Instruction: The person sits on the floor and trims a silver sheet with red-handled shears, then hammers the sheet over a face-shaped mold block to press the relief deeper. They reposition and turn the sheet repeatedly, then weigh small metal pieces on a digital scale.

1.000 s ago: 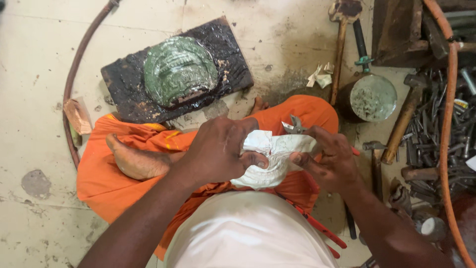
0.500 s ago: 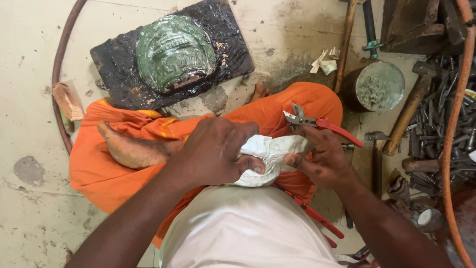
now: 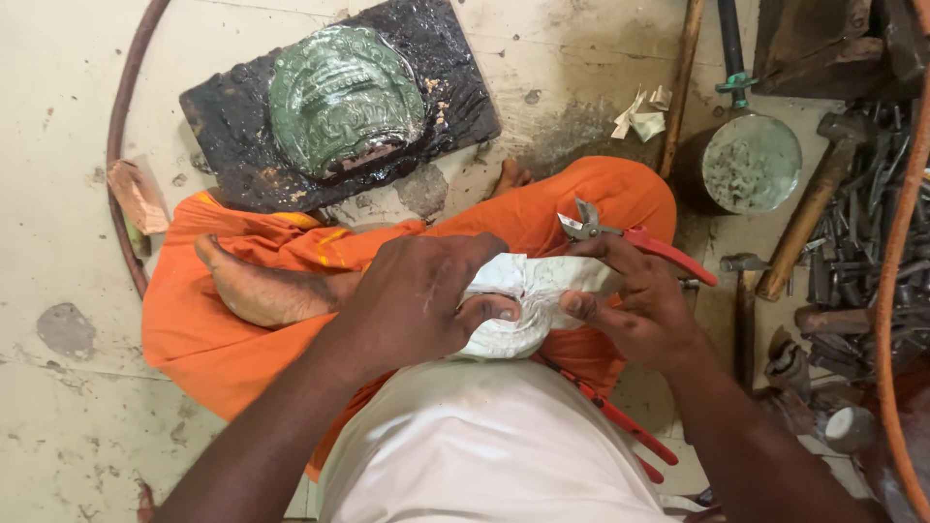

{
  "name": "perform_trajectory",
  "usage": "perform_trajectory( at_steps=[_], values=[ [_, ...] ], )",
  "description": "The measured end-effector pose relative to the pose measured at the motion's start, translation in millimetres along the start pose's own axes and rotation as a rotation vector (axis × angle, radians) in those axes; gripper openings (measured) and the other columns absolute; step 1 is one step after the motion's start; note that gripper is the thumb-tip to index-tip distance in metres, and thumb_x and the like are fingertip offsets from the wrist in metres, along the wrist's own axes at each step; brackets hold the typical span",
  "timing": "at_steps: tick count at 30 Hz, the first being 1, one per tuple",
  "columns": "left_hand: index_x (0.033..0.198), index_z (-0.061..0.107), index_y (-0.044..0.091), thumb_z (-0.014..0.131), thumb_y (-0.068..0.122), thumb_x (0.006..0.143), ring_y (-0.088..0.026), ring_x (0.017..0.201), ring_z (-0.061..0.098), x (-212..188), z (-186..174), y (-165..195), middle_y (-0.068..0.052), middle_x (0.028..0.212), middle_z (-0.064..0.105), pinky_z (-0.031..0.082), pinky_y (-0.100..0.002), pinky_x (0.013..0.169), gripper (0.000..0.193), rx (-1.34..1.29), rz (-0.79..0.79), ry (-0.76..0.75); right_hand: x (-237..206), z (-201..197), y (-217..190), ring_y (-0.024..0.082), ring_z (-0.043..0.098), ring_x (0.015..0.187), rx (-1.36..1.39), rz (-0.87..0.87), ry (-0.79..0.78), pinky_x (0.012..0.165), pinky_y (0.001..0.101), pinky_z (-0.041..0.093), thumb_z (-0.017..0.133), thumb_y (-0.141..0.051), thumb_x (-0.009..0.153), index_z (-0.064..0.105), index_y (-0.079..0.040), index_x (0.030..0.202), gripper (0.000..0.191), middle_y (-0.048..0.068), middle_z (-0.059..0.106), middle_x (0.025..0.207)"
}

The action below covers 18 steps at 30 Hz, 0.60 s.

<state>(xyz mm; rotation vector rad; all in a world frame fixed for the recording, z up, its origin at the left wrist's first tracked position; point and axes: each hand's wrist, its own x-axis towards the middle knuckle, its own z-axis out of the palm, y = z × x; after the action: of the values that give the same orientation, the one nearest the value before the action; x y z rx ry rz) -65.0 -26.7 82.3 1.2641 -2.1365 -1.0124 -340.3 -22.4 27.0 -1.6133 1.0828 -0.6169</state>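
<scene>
Item: thin white embossed metal sheet (image 3: pixel 528 300), crumpled, lying on the lap over orange cloth (image 3: pixel 232 339); its lower edge is hidden behind the left hand.

Left hand (image 3: pixel 417 300): grip clenched on the sheet's left part, thumb pressed onto its face.

Right hand (image 3: pixel 635 305): fingers grasping the sheet's right edge; the same hand carries red-handled metal snips (image 3: pixel 630 237), jaws pointing left just above the sheet. How firmly the snips are held is hard to make out.

Above the sheet: black pitch-covered slab (image 3: pixel 242 116) bearing a green domed relief casting (image 3: pixel 344 92).

Upper right of the sheet: round dark metal pot (image 3: pixel 693 179) holding grey-green paste (image 3: pixel 751 165).

Right of the sheet: wooden-handled hammer (image 3: pixel 809 218) and a heap of dark metal punches (image 3: pixel 857 232), partly cut off by the frame edge.
</scene>
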Motion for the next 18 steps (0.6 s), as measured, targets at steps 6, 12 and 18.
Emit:
perform_trajectory(
  at_steps=[6,12,18],
  values=[
    [0.127,0.062,0.007,0.079,0.034,0.087,-0.035,0.077,0.07,-3,-3,1,-0.014,0.098,0.074,0.053,-0.046,0.066,0.051,0.026,0.076,0.036,-1,7,-2,0.008,0.07,0.086,0.064,0.069,0.047,0.075,0.0261,0.059,0.079,-0.027,0.089,0.066,-0.002,0.121,0.042,0.006,0.076,0.096],
    [0.121,0.063,0.006,0.082,0.041,0.083,-0.034,0.073,0.065,-10,5,6,-0.014,0.091,0.068,0.051,-0.046,0.064,0.055,0.145,0.105,0.184,0,9,-12,0.01,0.057,0.061,-0.073,0.245,0.041,0.057,0.0272,0.049,0.081,-0.021,0.088,0.068,-0.001,0.122,0.042,0.01,0.068,0.07],
    [0.102,0.066,0.01,0.087,0.041,0.08,-0.028,0.069,0.069,-8,26,7,-0.006,0.08,0.069,0.051,-0.043,0.06,0.043,0.097,-0.049,0.207,-3,13,-16,0.002,0.051,0.058,0.071,0.18,0.048,0.051,0.0229,0.045,0.078,-0.021,0.088,0.067,0.0,0.117,0.037,0.002,0.069,0.073]
  ],
)
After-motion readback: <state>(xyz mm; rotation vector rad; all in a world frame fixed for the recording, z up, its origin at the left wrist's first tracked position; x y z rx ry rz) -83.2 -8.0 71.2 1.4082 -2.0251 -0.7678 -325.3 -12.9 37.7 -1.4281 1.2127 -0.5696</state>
